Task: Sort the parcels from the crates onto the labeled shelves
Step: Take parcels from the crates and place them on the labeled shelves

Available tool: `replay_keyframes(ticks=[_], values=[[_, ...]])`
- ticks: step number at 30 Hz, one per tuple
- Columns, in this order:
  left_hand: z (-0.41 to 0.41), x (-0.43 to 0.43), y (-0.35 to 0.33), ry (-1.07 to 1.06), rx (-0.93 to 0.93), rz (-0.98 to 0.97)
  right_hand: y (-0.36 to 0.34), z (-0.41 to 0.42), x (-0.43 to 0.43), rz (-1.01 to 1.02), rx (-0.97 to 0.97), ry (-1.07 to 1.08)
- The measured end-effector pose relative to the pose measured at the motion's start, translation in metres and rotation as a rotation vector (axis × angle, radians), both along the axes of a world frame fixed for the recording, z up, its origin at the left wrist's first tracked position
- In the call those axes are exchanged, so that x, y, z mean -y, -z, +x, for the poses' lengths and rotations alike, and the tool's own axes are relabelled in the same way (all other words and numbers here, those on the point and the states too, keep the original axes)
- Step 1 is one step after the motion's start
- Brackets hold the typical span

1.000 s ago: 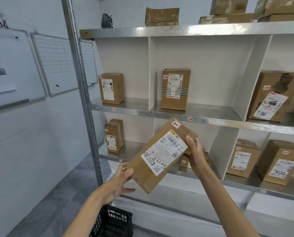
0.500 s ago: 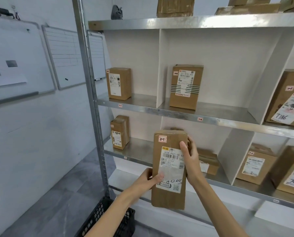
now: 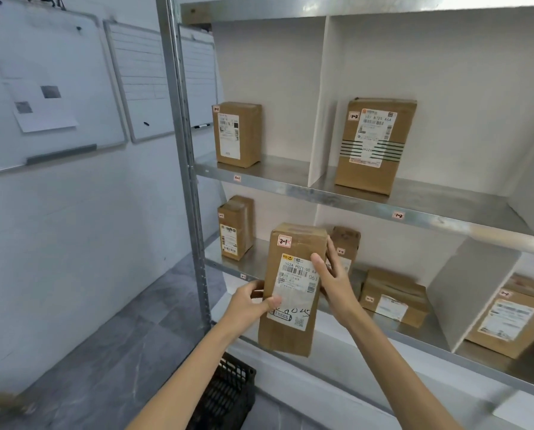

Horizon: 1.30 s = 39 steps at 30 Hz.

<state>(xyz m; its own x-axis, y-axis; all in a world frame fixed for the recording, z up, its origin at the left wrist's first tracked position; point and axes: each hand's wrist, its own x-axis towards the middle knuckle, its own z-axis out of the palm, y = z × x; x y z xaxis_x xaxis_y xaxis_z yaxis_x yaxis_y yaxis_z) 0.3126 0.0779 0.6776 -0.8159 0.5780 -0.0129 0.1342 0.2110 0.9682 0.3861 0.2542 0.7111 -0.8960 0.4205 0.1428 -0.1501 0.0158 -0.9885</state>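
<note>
I hold a tall brown cardboard parcel (image 3: 290, 333) upright in front of the second shelf. A pink tag reading 2-1 sits at its top left, above a white shipping label. My left hand (image 3: 249, 302) grips its left edge, thumb on the label. My right hand (image 3: 333, 280) clasps its right side. The parcel hangs before the left compartment of the second shelf (image 3: 259, 265), whose edge bears a small pink tag (image 3: 243, 276). A smaller brown box (image 3: 235, 227) stands in that compartment at the far left.
The shelf above holds a box (image 3: 238, 134) tagged 1-1 and a striped box (image 3: 374, 145) tagged 1-2. Right of my hands are more parcels (image 3: 394, 297), white dividers (image 3: 464, 293) and another box (image 3: 512, 318). A black crate (image 3: 225, 395) sits on the floor. The steel upright (image 3: 185, 156) stands left.
The parcel went from tilted to upright and moved closer to the second shelf. My view swung left and nearer to the rack.
</note>
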Motion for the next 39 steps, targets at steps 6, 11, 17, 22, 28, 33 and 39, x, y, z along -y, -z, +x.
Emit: replay_keyframes(ticks=[6, 11, 17, 22, 28, 33, 39], values=[[-0.029, -0.002, 0.007, -0.030, -0.008, -0.039, 0.012, -0.028, -0.003, -0.021, 0.037, -0.005], [-0.057, -0.010, 0.026, -0.018, 0.039, -0.041, 0.029, -0.054, -0.005, -0.033, 0.083, 0.071], [-0.105, -0.012, 0.042, 0.004, 0.104, -0.049, 0.043, -0.096, -0.001, -0.021, 0.120, 0.106], [-0.151, -0.011, 0.044, 0.056, 0.121, -0.058, 0.045, -0.134, 0.005, -0.006, 0.142, 0.137], [-0.194, -0.020, 0.040, 0.064, 0.133, -0.023, 0.050, -0.170, 0.014, 0.020, 0.136, 0.238], [-0.215, -0.039, 0.036, 0.150, 0.045, -0.039, 0.061, -0.191, 0.018, 0.013, 0.099, 0.278], [-0.240, -0.068, 0.045, 0.151, -0.004, -0.086, 0.076, -0.208, 0.008, 0.020, 0.116, 0.288]])
